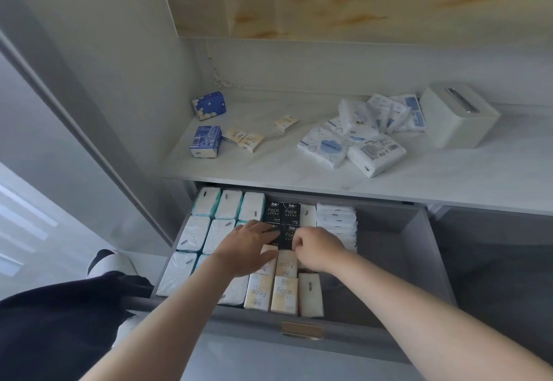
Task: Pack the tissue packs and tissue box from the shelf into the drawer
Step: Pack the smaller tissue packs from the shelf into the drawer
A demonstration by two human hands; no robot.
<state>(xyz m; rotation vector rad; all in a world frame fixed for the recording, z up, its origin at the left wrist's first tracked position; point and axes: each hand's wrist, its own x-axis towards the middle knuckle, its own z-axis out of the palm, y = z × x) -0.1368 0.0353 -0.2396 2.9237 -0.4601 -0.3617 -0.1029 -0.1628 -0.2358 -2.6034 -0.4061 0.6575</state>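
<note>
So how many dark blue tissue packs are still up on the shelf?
2. One blue pack lies toward the back left of the shelf; the other blue pack stands nearer the front left edge. None looks hidden.

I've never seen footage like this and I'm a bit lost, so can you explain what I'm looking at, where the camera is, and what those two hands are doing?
There is no machine here. The single picture comes from a wide-angle camera worn on a person's head, looking forward and down, so the two bare arms reaching in from the bottom are the wearer's own.

Both hands are inside an open grey drawer already packed with rows of tissue packs. The left hand lies flat on the packs, and the right hand is curled at a small pack beside the black packs; whether its grip has closed on one is hidden.

Above the drawer, the shelf carries what is not yet packed: two blue packs, a few small cream packs, a pile of white packs and a pale tissue box.
</note>
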